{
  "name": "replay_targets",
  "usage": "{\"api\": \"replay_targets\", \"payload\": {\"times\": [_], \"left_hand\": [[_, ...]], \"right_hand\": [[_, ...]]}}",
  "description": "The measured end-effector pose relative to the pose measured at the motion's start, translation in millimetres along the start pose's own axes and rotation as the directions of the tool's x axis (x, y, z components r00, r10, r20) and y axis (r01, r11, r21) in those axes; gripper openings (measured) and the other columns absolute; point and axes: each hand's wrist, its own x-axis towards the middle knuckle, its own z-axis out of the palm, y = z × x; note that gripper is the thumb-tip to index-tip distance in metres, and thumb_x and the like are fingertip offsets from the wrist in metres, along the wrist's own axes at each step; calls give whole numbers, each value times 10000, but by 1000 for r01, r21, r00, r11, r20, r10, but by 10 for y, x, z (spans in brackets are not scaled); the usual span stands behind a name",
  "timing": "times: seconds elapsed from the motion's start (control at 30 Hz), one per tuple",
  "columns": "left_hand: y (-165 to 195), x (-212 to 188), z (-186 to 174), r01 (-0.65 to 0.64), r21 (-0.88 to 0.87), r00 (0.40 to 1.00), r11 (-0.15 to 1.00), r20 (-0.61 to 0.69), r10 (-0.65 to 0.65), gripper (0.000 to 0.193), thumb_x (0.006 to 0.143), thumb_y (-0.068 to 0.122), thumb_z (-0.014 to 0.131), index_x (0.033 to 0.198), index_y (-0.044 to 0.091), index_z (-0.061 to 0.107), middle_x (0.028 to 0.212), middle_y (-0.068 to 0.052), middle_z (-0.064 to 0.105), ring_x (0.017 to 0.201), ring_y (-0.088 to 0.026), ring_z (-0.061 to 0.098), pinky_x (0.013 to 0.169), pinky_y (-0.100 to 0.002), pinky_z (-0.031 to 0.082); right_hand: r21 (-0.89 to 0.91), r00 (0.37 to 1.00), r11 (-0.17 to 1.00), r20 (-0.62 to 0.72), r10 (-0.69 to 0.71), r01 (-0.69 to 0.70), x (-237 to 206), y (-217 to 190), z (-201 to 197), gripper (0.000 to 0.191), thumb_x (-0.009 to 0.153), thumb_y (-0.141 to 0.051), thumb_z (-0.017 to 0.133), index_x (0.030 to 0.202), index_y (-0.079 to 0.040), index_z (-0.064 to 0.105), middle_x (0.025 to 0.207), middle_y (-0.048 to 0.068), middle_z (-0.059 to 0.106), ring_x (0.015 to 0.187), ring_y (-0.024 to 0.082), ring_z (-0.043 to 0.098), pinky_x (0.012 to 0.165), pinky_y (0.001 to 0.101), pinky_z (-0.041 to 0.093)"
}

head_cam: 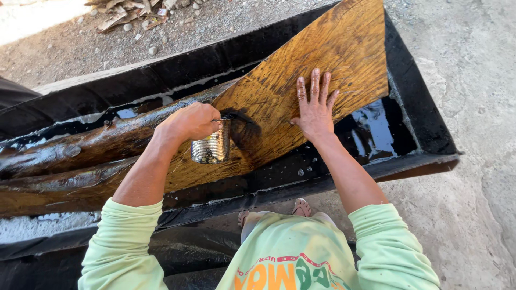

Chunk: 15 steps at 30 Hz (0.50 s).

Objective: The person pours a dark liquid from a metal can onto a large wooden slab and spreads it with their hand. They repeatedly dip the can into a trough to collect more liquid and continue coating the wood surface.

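**woodguy:** Tin can [211, 144], dented and shiny, is gripped at the rim by the left hand [189, 122], fingers curled shut around it, tipped against the wet plank [301, 80]. It's held low over the near half of the board, just above the trough's front edge. What's inside can't be seen, though a dark wet patch is spread right beside its mouth.

**tarpit_joe:** Right hand [314, 110] is laid flat on the plank, fingers spread, nothing pinched. Best kept that way so the board is steadied while liquid is poured slowly and evenly.

**woodguy:** Agreed. Further back, the black trough [424, 115] is filled with dark, glossy liquid; rough logs [80, 145] are soaked in it at the left. Gravel ground [215, 21] is seen beyond.
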Motion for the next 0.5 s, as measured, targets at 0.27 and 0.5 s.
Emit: {"api": "replay_targets", "payload": {"times": [0.27, 0.5], "left_hand": [[-382, -176, 122, 91, 8, 995, 996, 40, -92, 298, 976, 332, 587, 1104, 106, 731, 1041, -166, 761, 1018, -365, 706, 921, -509, 541], [-630, -388, 214, 266, -46, 959, 963, 119, -259, 307, 981, 333, 583, 1173, 143, 729, 1086, -138, 763, 1034, -345, 713, 936, -509, 545]], "right_hand": [[-14, 1000, 1000, 7, -6, 6, 24, -6, 32, 1247, 785, -504, 838, 1698, -148, 68, 1687, 246, -174, 1536, 495, -157, 1192, 764, 91], [-20, 1000, 1000, -7, -18, 18, 30, 6, 106, 1262, 779, -523, 836, 1705, -134, 70, 1687, 250, -177, 1533, 507, -153, 1192, 768, 98]]}}
